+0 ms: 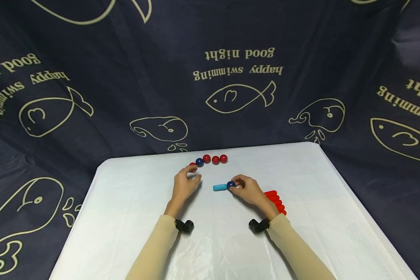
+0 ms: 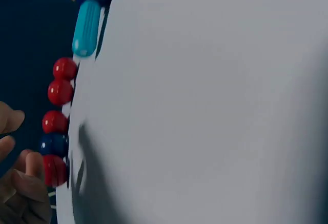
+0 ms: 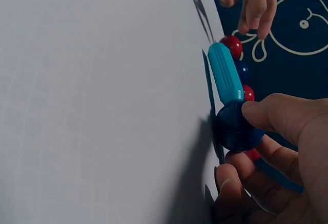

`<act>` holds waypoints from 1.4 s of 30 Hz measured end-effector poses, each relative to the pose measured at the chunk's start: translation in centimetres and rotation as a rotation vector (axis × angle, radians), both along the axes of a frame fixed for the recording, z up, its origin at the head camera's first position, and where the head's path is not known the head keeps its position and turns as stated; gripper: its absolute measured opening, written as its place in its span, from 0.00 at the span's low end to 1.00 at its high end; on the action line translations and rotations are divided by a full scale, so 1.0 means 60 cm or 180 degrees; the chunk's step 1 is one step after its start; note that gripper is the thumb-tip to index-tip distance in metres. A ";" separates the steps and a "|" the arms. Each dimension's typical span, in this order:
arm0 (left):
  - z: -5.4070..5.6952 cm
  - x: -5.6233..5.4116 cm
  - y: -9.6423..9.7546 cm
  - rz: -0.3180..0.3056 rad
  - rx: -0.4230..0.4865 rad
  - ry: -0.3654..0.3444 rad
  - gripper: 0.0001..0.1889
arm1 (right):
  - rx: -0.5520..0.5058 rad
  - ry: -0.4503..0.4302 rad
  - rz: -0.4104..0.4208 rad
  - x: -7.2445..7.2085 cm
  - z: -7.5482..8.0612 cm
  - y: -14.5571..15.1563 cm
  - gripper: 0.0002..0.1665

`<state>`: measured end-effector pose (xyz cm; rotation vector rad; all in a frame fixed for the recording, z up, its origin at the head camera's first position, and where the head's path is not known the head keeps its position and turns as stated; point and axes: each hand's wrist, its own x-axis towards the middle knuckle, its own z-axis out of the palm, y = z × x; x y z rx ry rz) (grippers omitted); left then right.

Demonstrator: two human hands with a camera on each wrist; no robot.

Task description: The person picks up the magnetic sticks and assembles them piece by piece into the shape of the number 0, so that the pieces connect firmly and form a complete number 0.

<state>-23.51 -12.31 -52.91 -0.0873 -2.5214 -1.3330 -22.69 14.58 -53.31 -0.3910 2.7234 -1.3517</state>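
My right hand (image 1: 249, 190) pinches a dark blue ball (image 3: 237, 126) between thumb and fingers. A light blue ridged rod (image 3: 225, 73) is joined end-on to that ball and points left in the head view. My left hand (image 1: 185, 185) is at the left end of a row of balls, its thumb and forefinger apart. Its fingertips overlap the end red ball (image 2: 54, 170) in the head view, partly covering it. Beside that one sits another dark blue ball (image 1: 199, 162), followed by a red ball (image 1: 206, 158) and two more red ones.
Several red rods (image 1: 275, 201) lie side by side at the right, partly hidden behind my right forearm. A white cover spreads over the table (image 1: 126, 202). Dark cloth (image 1: 238, 128) with fish drawings hangs beyond the table's back edge.
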 end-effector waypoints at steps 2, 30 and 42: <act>0.003 -0.009 -0.007 0.0103 -0.0092 0.0062 0.21 | 0.0011 0.0003 -0.0010 0.001 0.001 0.000 0.16; -0.016 -0.046 -0.024 0.0584 -0.0102 -0.0422 0.18 | -0.0055 0.0019 -0.0087 0.005 -0.005 -0.005 0.16; -0.002 -0.017 -0.025 0.0466 0.0070 -0.0289 0.16 | -0.0020 0.0059 -0.0090 0.002 -0.005 -0.002 0.16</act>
